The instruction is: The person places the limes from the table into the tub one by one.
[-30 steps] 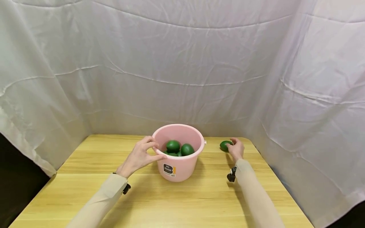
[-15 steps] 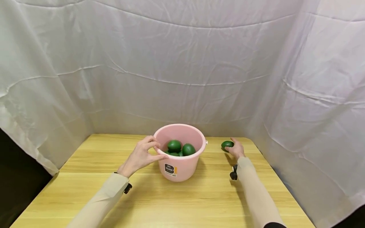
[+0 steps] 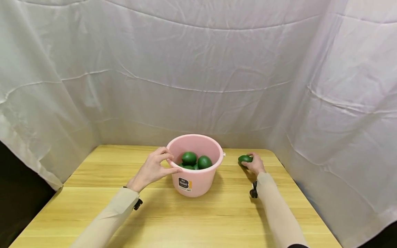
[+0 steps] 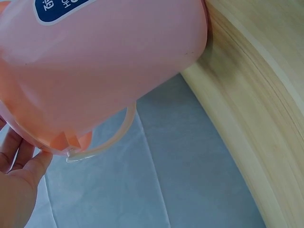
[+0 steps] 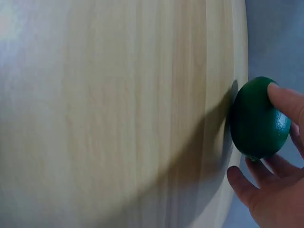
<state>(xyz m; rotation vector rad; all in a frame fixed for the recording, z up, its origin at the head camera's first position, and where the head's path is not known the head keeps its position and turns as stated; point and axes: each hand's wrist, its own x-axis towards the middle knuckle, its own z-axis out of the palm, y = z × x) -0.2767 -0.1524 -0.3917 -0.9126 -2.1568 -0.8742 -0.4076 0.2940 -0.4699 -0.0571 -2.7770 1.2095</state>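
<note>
A pink bucket (image 3: 193,181) stands upright at mid-table, with several smooth green avocados (image 3: 189,158) inside. My left hand (image 3: 153,168) grips the bucket's left rim; in the left wrist view the fingers (image 4: 35,166) meet that rim near the handle joint. To the right of the bucket, another green avocado (image 3: 245,159) is in my right hand (image 3: 256,164). In the right wrist view, the thumb (image 5: 287,102) lies across this avocado (image 5: 259,118), and curled fingers are at its stem end and far side. Whether it still touches the table cannot be told.
Under everything is a light wooden table (image 3: 198,220), its back right corner close behind the right hand. Pale grey cloth (image 3: 198,69) hangs around the back and sides. The bucket's handle (image 4: 114,137) hangs down its outer side in the left wrist view.
My right hand first opened wider around the lone avocado, then its fingers closed on it, and it has shifted slightly left and nearer. The left hand stays at the bucket rim.
</note>
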